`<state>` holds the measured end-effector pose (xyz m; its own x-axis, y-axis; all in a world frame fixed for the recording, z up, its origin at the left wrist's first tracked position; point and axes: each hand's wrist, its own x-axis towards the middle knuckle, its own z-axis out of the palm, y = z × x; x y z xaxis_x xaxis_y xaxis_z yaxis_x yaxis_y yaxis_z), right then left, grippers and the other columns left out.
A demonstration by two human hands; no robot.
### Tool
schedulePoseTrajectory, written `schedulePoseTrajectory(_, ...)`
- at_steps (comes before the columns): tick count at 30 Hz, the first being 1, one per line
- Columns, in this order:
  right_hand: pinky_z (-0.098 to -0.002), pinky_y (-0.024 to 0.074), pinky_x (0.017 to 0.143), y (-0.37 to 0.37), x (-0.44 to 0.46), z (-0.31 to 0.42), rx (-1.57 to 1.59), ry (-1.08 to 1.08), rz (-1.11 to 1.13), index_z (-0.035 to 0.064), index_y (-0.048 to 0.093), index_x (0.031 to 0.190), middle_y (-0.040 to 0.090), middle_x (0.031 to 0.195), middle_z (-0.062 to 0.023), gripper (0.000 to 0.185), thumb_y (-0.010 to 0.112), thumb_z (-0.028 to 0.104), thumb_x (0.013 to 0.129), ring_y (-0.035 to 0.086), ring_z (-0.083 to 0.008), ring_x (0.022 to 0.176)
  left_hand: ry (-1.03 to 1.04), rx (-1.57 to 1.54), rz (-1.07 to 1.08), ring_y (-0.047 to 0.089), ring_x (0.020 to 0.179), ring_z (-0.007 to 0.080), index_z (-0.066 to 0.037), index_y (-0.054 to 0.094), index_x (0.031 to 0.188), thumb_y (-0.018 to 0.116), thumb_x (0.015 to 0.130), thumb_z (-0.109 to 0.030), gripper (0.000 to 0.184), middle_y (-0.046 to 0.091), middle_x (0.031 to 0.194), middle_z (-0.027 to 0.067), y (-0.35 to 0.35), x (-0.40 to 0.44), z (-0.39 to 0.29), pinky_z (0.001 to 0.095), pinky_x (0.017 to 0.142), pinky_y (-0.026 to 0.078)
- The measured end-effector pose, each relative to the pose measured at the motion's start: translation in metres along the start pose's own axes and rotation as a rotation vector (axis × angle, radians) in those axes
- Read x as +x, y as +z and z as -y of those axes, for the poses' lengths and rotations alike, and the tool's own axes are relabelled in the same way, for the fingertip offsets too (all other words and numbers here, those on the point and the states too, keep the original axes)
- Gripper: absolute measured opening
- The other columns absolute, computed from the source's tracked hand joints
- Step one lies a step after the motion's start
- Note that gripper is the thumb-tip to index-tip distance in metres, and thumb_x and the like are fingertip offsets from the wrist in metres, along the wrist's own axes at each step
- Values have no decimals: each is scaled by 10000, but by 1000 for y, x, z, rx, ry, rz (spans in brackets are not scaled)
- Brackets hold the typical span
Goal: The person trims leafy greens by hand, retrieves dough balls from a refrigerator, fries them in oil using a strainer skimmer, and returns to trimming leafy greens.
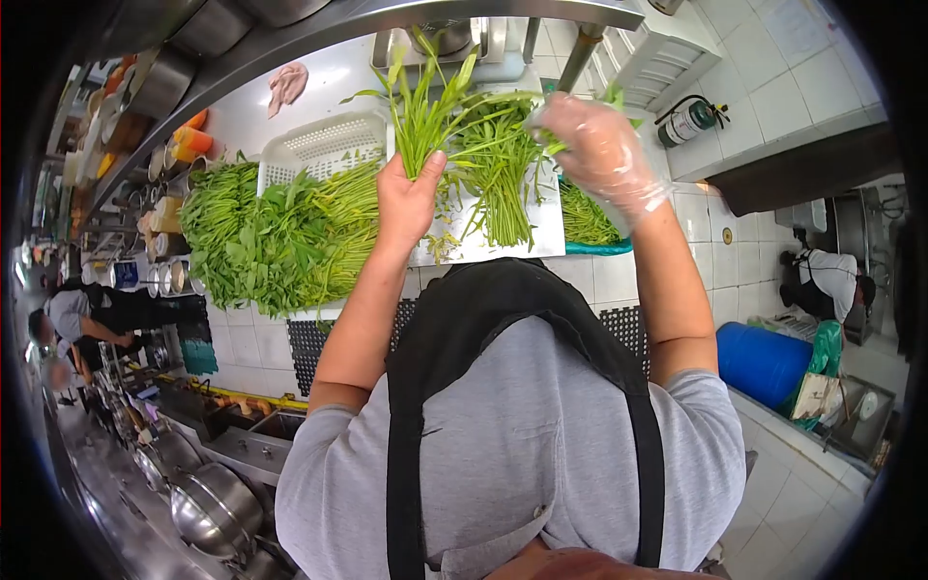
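My bare left hand [406, 201] is wrapped round the stems of an upright bunch of water spinach [422, 111], thumb across the front. My right hand [599, 159], in a clear plastic glove, is raised to the right with its fingers curled. Green stems and leaf tips show at its fingers, though the grip is partly hidden and a little blurred. Between and below the hands, a loose pile of water spinach [505, 188] lies on the steel table [493, 253]. A larger heap of greens [280, 227] spreads to the left of my left hand.
A white perforated basket [324, 145] stands behind the left heap, and a pink cloth [287, 87] lies farther back. More stems fill a green-rimmed container [585, 217] at right. A metal shelf edge [387, 34] crosses above. Other people [82, 319] work at the far left and right.
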<state>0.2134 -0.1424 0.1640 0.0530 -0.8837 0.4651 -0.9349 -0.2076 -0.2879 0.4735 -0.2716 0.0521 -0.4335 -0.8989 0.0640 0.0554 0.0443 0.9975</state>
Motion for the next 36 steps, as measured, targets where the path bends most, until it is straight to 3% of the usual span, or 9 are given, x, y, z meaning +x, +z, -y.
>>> schedulePoseTrajectory(9, -480, 591, 820, 49, -58, -19, -27, -10, 80, 82, 735, 1128, 738, 1132, -135, 382, 729, 24, 750, 723, -383, 972, 55, 70, 179, 654, 895, 107, 13, 758, 1186, 750, 1073, -240, 277, 786, 1004, 37, 39, -2, 4, 314, 830, 545)
schedulePoseTrajectory(12, -460, 577, 774, 60, -94, -45, 28, 337, -269, 76, 745, 1139, 784, 1088, -91, 287, 721, 25, 857, 732, -308, 895, -87, 87, 223, 456, 644, 28, -28, 728, 1172, 746, 1082, -247, 238, 615, 821, -77, 68, -11, 13, 258, 566, 375)
schedulePoseTrajectory(14, -315, 538, 729, 38, -128, -72, 614, 1005, -583, 51, 751, 1144, 798, 992, -69, 152, 720, 144, 1029, 671, -156, 797, -116, 55, 279, 502, 695, 34, -18, 733, 1224, 762, 1071, -259, 286, 658, 870, -50, 85, -15, 17, 246, 614, 409)
schedulePoseTrajectory(17, -241, 472, 651, -13, -188, -81, 780, 1178, -780, 32, 725, 1146, 792, 969, -53, 187, 691, 205, 1084, 532, -53, 681, -21, 61, 494, 674, 926, 119, 14, 746, 1209, 811, 1025, -264, 340, 780, 1042, 41, 121, -18, 8, 314, 863, 553)
schedulePoseTrajectory(22, -291, 555, 715, -64, -287, -78, 612, 1319, -937, 14, 697, 1167, 774, 979, -83, 181, 684, 168, 1074, 647, -126, 771, 47, 30, 623, 745, 1009, 196, 27, 736, 1266, 797, 1011, -332, 445, 809, 1130, 137, 222, -1, 23, 363, 918, 573)
schedulePoseTrajectory(25, -322, 567, 736, -54, -356, -81, 705, 1424, -1084, 19, 699, 1129, 740, 930, -75, 156, 682, 162, 1068, 668, -165, 790, 75, 647, 840, 772, 1077, 287, 32, 725, 1313, 785, 978, -505, 636, 800, 1194, 200, 287, 21, 111, 410, 968, 579)
schedulePoseTrajectory(27, -332, 573, 744, -46, -364, -71, 732, 1528, -1134, 8, 677, 1077, 699, 885, -91, 133, 669, 140, 1067, 678, -199, 809, 425, 585, 759, 780, 1034, 373, 36, 734, 1280, 762, 936, -631, 751, 796, 1171, 238, 315, 31, 177, 461, 954, 591)
schedulePoseTrajectory(31, -399, 577, 709, -28, -375, -66, 728, 1598, -1090, 20, 676, 1003, 708, 894, -106, 148, 676, 154, 1066, 673, -224, 790, 157, 392, 609, 781, 1035, 274, 44, 754, 1252, 731, 1023, -506, 596, 802, 1194, 205, 354, 60, 174, 392, 1019, 566)
schedulePoseTrajectory(36, -397, 580, 707, -21, -351, -77, 827, 1600, -1016, 34, 687, 992, 710, 898, -104, 168, 715, 190, 1050, 672, -233, 787, -126, -12, 610, 778, 888, 183, 28, 761, 1073, 711, 1073, -338, 370, 791, 969, 110, 306, 84, 116, 315, 836, 597)
